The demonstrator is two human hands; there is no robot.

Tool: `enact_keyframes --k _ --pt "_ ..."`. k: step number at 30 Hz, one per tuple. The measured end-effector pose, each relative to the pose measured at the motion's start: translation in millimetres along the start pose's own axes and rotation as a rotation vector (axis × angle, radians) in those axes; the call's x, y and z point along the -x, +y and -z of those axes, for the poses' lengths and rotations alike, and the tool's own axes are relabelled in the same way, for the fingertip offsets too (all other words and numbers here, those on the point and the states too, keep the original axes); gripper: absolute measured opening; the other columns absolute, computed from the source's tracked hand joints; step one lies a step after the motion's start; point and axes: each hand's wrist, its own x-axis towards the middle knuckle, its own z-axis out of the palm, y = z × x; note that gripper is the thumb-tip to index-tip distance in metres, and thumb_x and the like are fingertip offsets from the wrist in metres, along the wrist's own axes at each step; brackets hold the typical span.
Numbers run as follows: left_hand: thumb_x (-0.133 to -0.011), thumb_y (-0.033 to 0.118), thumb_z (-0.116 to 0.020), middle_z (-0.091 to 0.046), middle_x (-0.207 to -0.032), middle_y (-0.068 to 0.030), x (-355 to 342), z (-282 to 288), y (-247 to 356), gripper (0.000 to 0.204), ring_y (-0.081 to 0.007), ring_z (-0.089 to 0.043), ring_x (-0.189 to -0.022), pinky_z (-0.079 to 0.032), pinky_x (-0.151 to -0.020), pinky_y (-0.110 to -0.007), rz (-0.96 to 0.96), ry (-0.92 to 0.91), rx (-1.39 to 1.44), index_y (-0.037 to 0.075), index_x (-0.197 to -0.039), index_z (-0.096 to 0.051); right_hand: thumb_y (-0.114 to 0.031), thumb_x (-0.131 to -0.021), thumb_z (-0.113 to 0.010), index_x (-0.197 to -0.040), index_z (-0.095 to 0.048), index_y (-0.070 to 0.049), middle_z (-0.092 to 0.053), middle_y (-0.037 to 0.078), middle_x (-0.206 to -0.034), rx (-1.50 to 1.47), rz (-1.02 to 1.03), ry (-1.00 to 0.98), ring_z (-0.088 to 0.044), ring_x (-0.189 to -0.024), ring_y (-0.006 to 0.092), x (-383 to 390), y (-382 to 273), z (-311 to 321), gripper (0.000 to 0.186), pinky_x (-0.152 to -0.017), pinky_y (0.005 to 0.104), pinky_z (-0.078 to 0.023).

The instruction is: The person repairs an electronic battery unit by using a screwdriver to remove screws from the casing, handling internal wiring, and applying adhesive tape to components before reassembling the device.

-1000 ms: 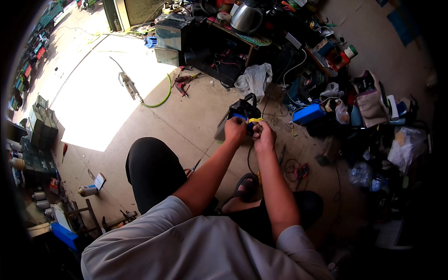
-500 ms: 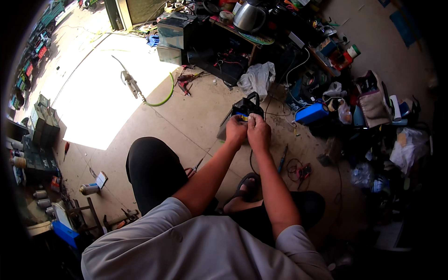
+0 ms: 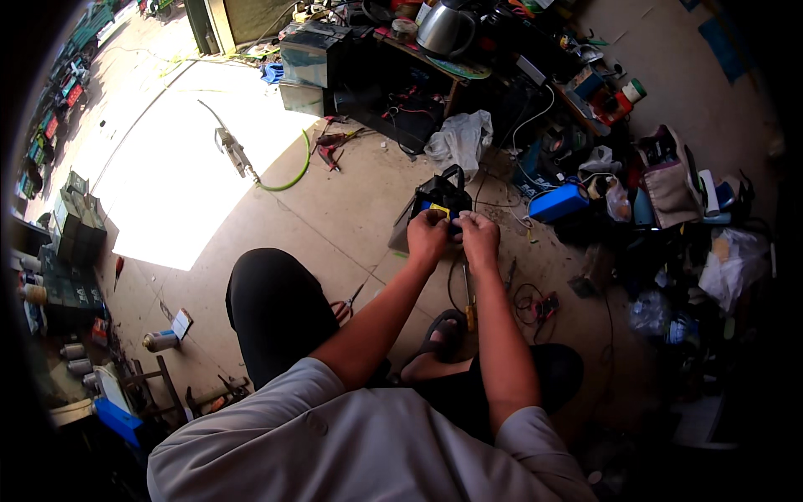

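Note:
My left hand (image 3: 429,237) and my right hand (image 3: 478,238) are side by side at a dark case with a black handle (image 3: 452,180). The fingertips of my left hand are pinched at a small yellow piece (image 3: 438,209), beside a blue part (image 3: 425,206) in the case. My right hand is closed just right of the yellow piece; what its fingers hold is hidden. A yellow-handled screwdriver (image 3: 470,314) lies below the hands on the floor, near red-handled scissors (image 3: 343,306) and a coiled lead (image 3: 525,305).
A cluttered low shelf (image 3: 452,71) carries a steel kettle (image 3: 439,33). A blue rectangular pack (image 3: 559,202) sits among clutter at right, below a white plastic bag (image 3: 460,138). A green hose (image 3: 293,176) and tools (image 3: 329,155) lie ahead; a spray can (image 3: 159,340) is at left.
The hands came closer together half a second ago; since then my right hand has shifted right and slightly down. The yellow piece now shows above my left fingertips, nearer the case.

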Motion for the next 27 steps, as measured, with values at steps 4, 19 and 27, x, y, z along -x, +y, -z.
enact_keyframes --k 4,19,27 --pt "-0.094 0.005 -0.07 -0.074 -0.094 -0.015 -3.7 -4.7 1.3 0.024 -0.0182 -0.071 -0.07 -0.059 -0.063 -0.032 0.042 0.022 -0.079 -0.01 -0.112 -0.069 -0.017 -0.099 -0.067 -0.117 -0.074 0.005 -0.078 0.009 -0.097 0.075 0.084 0.036 -0.065 -0.07 0.0119 -5.4 13.8 -3.2 0.029 -0.064 0.0277 -0.054" --pt "-0.09 0.007 -0.064 -0.074 -0.086 -0.0135 -28.2 6.0 27.7 0.014 -0.0247 -0.069 -0.064 -0.052 -0.055 -0.038 0.419 -0.155 0.018 0.0 -0.099 -0.073 -0.025 -0.095 -0.075 -0.098 -0.079 0.0 -0.061 -0.001 -0.067 0.046 -0.048 0.06 -0.051 -0.055 0.0092 -8.4 21.0 -6.6 0.025 -0.05 0.0298 -0.037" --pt "-0.091 0.009 -0.064 -0.068 -0.075 -0.0114 -27.8 12.1 43.5 0.007 -0.0211 -0.062 -0.054 -0.04 -0.043 -0.035 0.531 -0.24 0.087 0.004 -0.091 -0.069 -0.026 -0.095 -0.076 -0.1 -0.08 -0.002 -0.065 -0.002 -0.071 -0.054 -0.109 0.054 -0.052 -0.054 0.0074 -6.7 17.6 -11.9 0.025 -0.048 0.0268 -0.037"
